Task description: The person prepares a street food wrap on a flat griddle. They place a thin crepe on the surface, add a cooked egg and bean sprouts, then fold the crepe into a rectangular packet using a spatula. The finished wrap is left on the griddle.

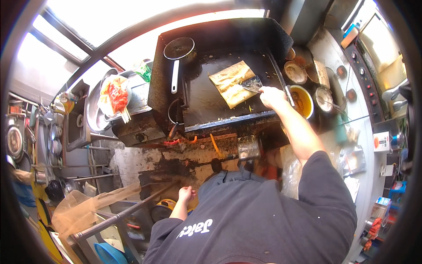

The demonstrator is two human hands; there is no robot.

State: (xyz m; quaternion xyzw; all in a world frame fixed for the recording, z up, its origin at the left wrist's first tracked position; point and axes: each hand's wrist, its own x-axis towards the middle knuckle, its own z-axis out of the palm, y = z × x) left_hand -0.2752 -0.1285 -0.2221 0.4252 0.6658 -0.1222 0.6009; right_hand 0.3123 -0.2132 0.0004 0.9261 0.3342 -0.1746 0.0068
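A folded, browned flatbread (232, 84) lies on the dark flat griddle (211, 114). My right hand (273, 97) grips a metal spatula (253, 84), whose blade rests over the bread's right part. My left hand (187, 194) hangs low beside my body, away from the griddle. Its fingers are curled in, and nothing shows in them. Behind the bread's left side, a small pan (179, 48) with a white handle stands at the griddle's back left corner. Crumbs and scraps are scattered over the griddle surface.
Left of the griddle, skewered red food (118, 95) sits in a plastic bag on a metal tray (140, 99). A bowl of yellow-orange liquid (308, 102) and several smaller containers, including a bowl (295, 72), stand at the right. A metal rail (115, 217) runs near my left arm.
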